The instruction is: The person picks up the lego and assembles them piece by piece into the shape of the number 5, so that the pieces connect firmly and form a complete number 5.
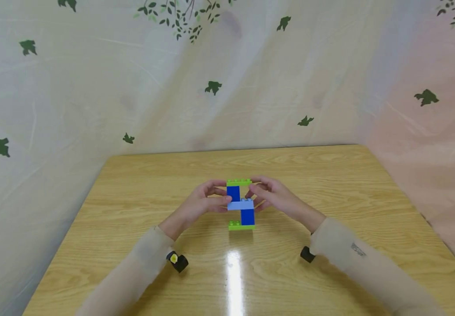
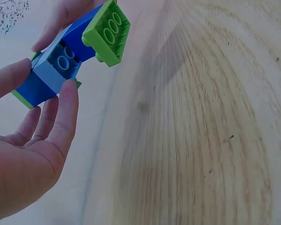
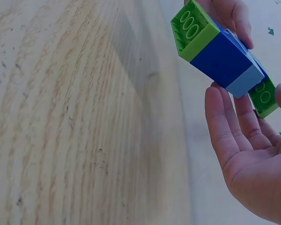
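Note:
A toy building-brick structure (image 1: pixel 247 217) is held up over the table in the head view. It stacks a lime green brick at the bottom, a dark blue brick, a light blue brick (image 1: pixel 240 205), another dark blue brick and a lime green brick (image 1: pixel 239 182) on top, in an S-like shape. My left hand (image 1: pixel 197 202) grips its left side, thumb in front by the light blue brick and fingers behind. On the other side, my right hand (image 1: pixel 276 196) holds it with fingertips at the light blue brick (image 3: pixel 245 80) and near the top green brick. Hollow undersides show in the left wrist view.
The wooden table (image 1: pixel 140 180) lies beneath both hands. Behind it hangs a pale cloth (image 1: pixel 251 118) with leaf and bird shapes, also covering the sides. Small black devices (image 1: pixel 179 263) sit at both sleeve cuffs.

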A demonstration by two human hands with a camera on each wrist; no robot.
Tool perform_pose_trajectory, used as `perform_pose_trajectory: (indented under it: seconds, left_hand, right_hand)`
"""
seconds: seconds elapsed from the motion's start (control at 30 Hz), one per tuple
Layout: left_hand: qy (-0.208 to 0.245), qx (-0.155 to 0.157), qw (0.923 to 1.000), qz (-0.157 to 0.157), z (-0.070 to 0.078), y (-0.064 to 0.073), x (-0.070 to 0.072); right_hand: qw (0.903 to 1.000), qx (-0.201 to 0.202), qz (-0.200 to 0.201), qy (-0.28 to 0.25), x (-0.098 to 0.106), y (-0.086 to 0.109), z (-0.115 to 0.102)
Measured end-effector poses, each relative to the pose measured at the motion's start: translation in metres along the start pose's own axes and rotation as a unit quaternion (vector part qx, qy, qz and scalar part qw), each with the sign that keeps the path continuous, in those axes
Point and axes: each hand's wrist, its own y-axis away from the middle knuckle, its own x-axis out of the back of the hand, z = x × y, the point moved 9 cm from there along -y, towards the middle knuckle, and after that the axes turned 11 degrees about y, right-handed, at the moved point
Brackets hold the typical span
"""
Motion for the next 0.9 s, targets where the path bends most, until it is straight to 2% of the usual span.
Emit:
perform_pose_trajectory:
  seconds: [0.23,0.37,0.53,0.7,0.9]
  left_hand:
    - [0.029,0.033,0.9990,0.007,-0.012,-0.011,0.007]
    - [0.039,0.044,0.9982,0.009,-0.018,-0.018,0.012]
    - [0.036,0.054,0.9978,0.014,-0.024,-0.027,0.017]
    - [0.022,0.063,0.9975,0.025,-0.027,-0.030,0.019]
    - [0.009,0.072,0.9969,0.030,-0.030,-0.032,0.020]
  right_hand:
    - [0.9991,-0.041,-0.003,-0.009,0.000,-0.012,0.019]
    - [0.9981,-0.052,-0.008,-0.033,-0.002,-0.019,0.028]
    - [0.9960,-0.066,-0.007,-0.059,-0.002,-0.025,0.038]
    - [0.9941,-0.081,-0.003,-0.072,-0.002,-0.030,0.047]
    - [0.9932,-0.101,0.010,-0.057,0.002,-0.034,0.056]
